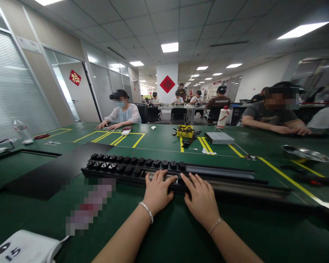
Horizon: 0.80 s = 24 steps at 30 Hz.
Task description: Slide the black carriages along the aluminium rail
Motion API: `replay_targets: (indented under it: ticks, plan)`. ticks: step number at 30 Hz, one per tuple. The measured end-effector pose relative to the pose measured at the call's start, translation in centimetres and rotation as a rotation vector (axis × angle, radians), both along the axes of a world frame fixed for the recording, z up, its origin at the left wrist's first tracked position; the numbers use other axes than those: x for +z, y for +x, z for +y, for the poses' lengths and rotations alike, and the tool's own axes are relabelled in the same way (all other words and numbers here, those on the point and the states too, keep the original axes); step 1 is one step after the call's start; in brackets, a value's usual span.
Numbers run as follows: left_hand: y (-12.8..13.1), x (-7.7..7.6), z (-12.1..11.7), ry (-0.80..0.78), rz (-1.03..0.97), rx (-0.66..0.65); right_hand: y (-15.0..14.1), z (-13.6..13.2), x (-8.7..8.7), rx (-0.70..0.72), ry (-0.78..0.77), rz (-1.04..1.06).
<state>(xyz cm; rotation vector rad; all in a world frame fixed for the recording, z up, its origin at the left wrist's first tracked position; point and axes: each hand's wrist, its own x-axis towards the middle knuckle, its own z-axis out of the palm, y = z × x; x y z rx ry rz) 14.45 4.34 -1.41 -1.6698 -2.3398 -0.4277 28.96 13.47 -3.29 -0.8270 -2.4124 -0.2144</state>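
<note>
A long black double-channel rail [230, 181] lies across the green table in front of me. Two rows of small black blocks with knob-like tops [141, 162] fill its left part. My left hand [159, 190] rests over the near channel, fingers spread, just right of the last block in the near row. Beside it, my right hand [203, 201] reaches onto the same channel with fingers stretched out and the index fingertip near the left hand's. Something small and dark sits between the fingertips, too blurred to name. Neither hand visibly grips anything.
Beyond the rail stand a yellow item with black cables [185, 130], a grey box [219, 138] and a white bottle [223, 117]. A metal dish [307, 153] lies at right. A black sheet [55, 170] and a white pouch [24, 246] are at left. Other people sit across the table.
</note>
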Motion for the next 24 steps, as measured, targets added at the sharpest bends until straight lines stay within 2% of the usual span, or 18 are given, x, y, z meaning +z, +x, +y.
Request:
replay_targets:
  ticks: [12, 17, 24]
  plan:
    - [0.2, 0.1, 0.0, 0.017, -0.024, -0.017, 0.0, 0.8, -1.0, 0.003, 0.169, -0.073]
    - [0.2, 0.1, 0.0, 0.009, -0.046, -0.022, -0.2, 0.8, -1.2, 0.068, 0.176, -0.049]
    - [0.2, -0.1, 0.1, 0.019, -0.044, -0.028, -0.3, 0.8, -1.2, 0.09, 0.154, -0.03]
